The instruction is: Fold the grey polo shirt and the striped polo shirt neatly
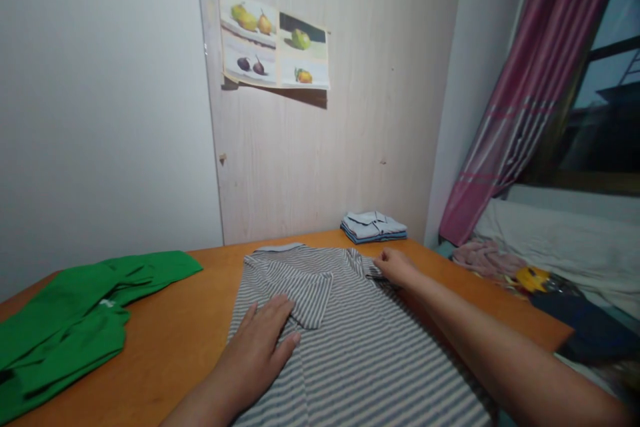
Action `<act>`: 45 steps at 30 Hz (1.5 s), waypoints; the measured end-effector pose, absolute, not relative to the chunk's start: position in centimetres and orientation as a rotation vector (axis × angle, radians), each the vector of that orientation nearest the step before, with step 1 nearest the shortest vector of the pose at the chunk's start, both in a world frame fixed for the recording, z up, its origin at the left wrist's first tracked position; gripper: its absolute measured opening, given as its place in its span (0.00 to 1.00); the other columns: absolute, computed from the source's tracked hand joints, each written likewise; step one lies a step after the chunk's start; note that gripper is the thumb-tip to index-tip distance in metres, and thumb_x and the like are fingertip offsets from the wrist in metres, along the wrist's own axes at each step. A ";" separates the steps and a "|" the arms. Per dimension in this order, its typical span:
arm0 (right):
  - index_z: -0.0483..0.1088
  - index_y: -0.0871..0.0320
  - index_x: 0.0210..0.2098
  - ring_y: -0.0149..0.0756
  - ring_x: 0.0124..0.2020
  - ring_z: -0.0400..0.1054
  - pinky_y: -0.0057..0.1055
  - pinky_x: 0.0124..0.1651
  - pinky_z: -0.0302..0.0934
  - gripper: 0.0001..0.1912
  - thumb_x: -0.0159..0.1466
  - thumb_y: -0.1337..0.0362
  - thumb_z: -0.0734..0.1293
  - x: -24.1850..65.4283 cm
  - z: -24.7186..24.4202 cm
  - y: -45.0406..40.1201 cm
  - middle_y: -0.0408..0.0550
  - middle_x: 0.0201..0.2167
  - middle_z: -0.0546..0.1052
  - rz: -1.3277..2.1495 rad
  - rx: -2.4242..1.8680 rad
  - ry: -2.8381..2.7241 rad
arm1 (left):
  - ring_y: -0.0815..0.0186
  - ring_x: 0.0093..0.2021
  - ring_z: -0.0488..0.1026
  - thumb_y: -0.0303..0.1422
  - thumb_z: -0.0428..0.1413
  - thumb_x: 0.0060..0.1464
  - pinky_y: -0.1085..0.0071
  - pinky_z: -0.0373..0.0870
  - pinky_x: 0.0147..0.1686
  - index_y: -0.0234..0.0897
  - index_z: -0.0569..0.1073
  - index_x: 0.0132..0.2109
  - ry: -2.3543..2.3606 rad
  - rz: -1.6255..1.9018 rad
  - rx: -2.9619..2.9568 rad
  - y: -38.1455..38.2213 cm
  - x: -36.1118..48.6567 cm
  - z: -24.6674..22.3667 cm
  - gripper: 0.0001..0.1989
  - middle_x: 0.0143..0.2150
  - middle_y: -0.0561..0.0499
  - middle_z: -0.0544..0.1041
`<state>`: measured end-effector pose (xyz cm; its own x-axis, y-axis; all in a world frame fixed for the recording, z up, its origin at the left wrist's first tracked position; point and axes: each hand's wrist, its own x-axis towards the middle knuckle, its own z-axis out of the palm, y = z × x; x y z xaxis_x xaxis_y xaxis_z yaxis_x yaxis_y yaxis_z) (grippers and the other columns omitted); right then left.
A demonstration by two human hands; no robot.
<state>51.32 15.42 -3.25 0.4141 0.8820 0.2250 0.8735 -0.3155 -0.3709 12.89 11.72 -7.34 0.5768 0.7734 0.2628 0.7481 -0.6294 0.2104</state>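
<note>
A grey-and-white striped shirt (350,340) lies spread on the orange-brown table, its collar (283,248) at the far end. On the left, one short sleeve (313,293) is folded inward across the body. My left hand (265,340) rests flat on the shirt beside that sleeve, fingers stretched out. At the far right edge of the shirt, my right hand (395,267) is closed in a pinch on the fabric near the other sleeve. My right forearm covers part of the shirt's right side.
A green garment (95,313) lies crumpled on the table (195,320) at left. Folded shirts (374,227) are stacked at the back by the wall. Beyond the table's right edge are a dark cloth (590,323), a yellow item (533,278) and a pink curtain (530,93).
</note>
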 end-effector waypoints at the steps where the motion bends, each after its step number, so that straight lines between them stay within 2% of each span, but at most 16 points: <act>1: 0.75 0.59 0.36 0.46 0.41 0.73 0.33 0.38 0.59 0.21 0.62 0.47 0.64 51.4 -3.5 15.4 0.56 0.38 0.80 0.029 -2.267 -1.493 | 0.54 0.71 0.56 0.46 0.48 0.65 0.45 0.46 0.70 0.44 0.64 0.68 1.252 0.514 2.730 11.6 12.9 -7.5 0.28 0.71 0.45 0.61; 3: 0.75 0.59 0.39 0.51 0.44 0.73 0.36 0.40 0.61 0.29 0.58 0.39 0.65 51.3 -4.0 15.6 0.59 0.42 0.80 0.035 -2.326 -1.500 | 0.54 0.71 0.57 0.47 0.48 0.65 0.44 0.47 0.70 0.46 0.63 0.69 1.180 0.504 2.734 11.5 12.9 -7.7 0.28 0.71 0.47 0.61; 5: 0.75 0.60 0.42 0.55 0.46 0.73 0.38 0.41 0.62 0.31 0.54 0.38 0.69 51.1 -4.5 16.0 0.61 0.45 0.79 0.039 -2.375 -1.506 | 0.53 0.71 0.56 0.48 0.47 0.65 0.44 0.48 0.69 0.48 0.63 0.69 1.174 0.464 2.722 11.5 12.8 -7.8 0.29 0.71 0.47 0.60; 8: 0.76 0.59 0.38 0.52 0.45 0.74 0.36 0.39 0.61 0.19 0.54 0.52 0.72 51.3 -5.1 16.7 0.60 0.44 0.80 0.052 -2.385 -1.503 | 0.53 0.72 0.55 0.50 0.47 0.65 0.43 0.46 0.70 0.48 0.62 0.70 1.199 0.390 2.708 11.5 12.7 -7.7 0.30 0.72 0.48 0.59; 11: 0.76 0.58 0.31 0.45 0.39 0.74 0.31 0.34 0.57 0.06 0.58 0.62 0.68 52.1 -5.4 17.3 0.55 0.38 0.81 0.068 -2.340 -1.486 | 0.53 0.72 0.54 0.50 0.47 0.65 0.43 0.45 0.70 0.48 0.62 0.70 1.200 0.358 2.699 11.5 12.6 -7.6 0.30 0.72 0.48 0.58; 15: 0.73 0.58 0.29 0.36 0.32 0.72 0.27 0.28 0.51 0.09 0.63 0.65 0.63 53.7 -5.7 17.4 0.51 0.32 0.80 0.057 -2.265 -1.407 | 0.52 0.72 0.55 0.51 0.47 0.64 0.42 0.45 0.69 0.48 0.63 0.69 1.188 0.386 2.693 11.5 12.5 -7.4 0.31 0.72 0.47 0.59; 19: 0.71 0.59 0.29 0.33 0.29 0.69 0.26 0.27 0.48 0.09 0.64 0.64 0.63 55.4 -5.6 16.3 0.50 0.30 0.79 0.041 -2.223 -1.348 | 0.52 0.71 0.57 0.53 0.47 0.64 0.42 0.47 0.69 0.48 0.63 0.69 1.179 0.417 2.698 11.8 12.3 -7.8 0.31 0.71 0.47 0.60; 22: 0.73 0.58 0.31 0.34 0.31 0.69 0.26 0.29 0.49 0.06 0.63 0.65 0.65 56.5 -5.3 15.1 0.49 0.31 0.79 0.039 -2.200 -1.374 | 0.51 0.70 0.59 0.53 0.48 0.63 0.43 0.49 0.69 0.47 0.63 0.69 1.202 0.466 2.690 12.2 12.1 -8.4 0.32 0.70 0.47 0.63; 25: 0.75 0.58 0.33 0.34 0.36 0.70 0.26 0.33 0.51 0.04 0.61 0.67 0.67 57.2 -4.9 13.9 0.48 0.35 0.80 0.059 -2.165 -1.446 | 0.52 0.67 0.64 0.51 0.48 0.63 0.49 0.57 0.68 0.45 0.67 0.67 1.258 0.547 2.676 12.3 12.1 -8.2 0.30 0.68 0.47 0.67; 27: 0.76 0.58 0.35 0.35 0.38 0.70 0.27 0.35 0.52 0.05 0.60 0.67 0.67 57.6 -4.9 13.3 0.48 0.37 0.80 0.072 -2.147 -1.483 | 0.53 0.63 0.69 0.50 0.50 0.62 0.54 0.64 0.64 0.47 0.71 0.63 1.255 0.555 2.689 12.2 12.6 -6.9 0.26 0.64 0.47 0.72; 30: 0.77 0.58 0.36 0.36 0.40 0.70 0.27 0.37 0.53 0.07 0.60 0.67 0.67 58.0 -5.0 12.4 0.49 0.38 0.80 0.091 -2.135 -1.501 | 0.55 0.53 0.76 0.48 0.52 0.60 0.60 0.71 0.54 0.49 0.77 0.53 1.173 0.396 2.720 12.2 15.0 -3.7 0.19 0.54 0.48 0.80; 34: 0.77 0.58 0.37 0.37 0.39 0.71 0.28 0.38 0.54 0.09 0.61 0.65 0.65 57.9 -5.4 11.9 0.49 0.36 0.80 0.132 -2.147 -1.473 | 0.57 0.46 0.77 0.43 0.51 0.59 0.65 0.70 0.44 0.43 0.79 0.46 1.186 0.375 2.656 13.8 21.7 -0.3 0.16 0.46 0.46 0.81; 37: 0.76 0.58 0.44 0.39 0.41 0.72 0.29 0.39 0.56 0.14 0.62 0.62 0.65 57.5 -5.8 11.9 0.52 0.41 0.81 0.142 -2.165 -1.437 | 0.60 0.40 0.76 0.39 0.54 0.57 0.70 0.66 0.38 0.38 0.78 0.41 1.118 0.483 2.573 16.0 28.0 -0.5 0.12 0.41 0.46 0.81; 41: 0.69 0.60 0.58 0.44 0.50 0.71 0.32 0.46 0.59 0.27 0.63 0.54 0.65 57.0 -6.4 11.9 0.59 0.52 0.77 0.140 -2.188 -1.422 | 0.63 0.39 0.75 0.35 0.53 0.58 0.72 0.64 0.36 0.36 0.77 0.36 1.152 0.572 2.411 18.9 35.5 -2.7 0.10 0.37 0.48 0.81; 43: 0.68 0.60 0.59 0.46 0.53 0.71 0.34 0.49 0.60 0.29 0.62 0.51 0.65 56.7 -6.5 11.8 0.60 0.54 0.76 0.129 -2.239 -1.425 | 0.62 0.40 0.75 0.35 0.53 0.58 0.71 0.64 0.36 0.35 0.77 0.37 1.239 0.580 2.374 20.0 37.9 -3.6 0.10 0.38 0.46 0.81; 45: 0.72 0.58 0.54 0.48 0.51 0.72 0.35 0.47 0.61 0.25 0.63 0.51 0.65 56.3 -6.4 11.6 0.59 0.51 0.77 0.122 -2.296 -1.436 | 0.58 0.42 0.76 0.36 0.53 0.58 0.69 0.65 0.38 0.34 0.76 0.40 1.359 0.583 2.329 21.0 39.3 -4.3 0.11 0.42 0.41 0.81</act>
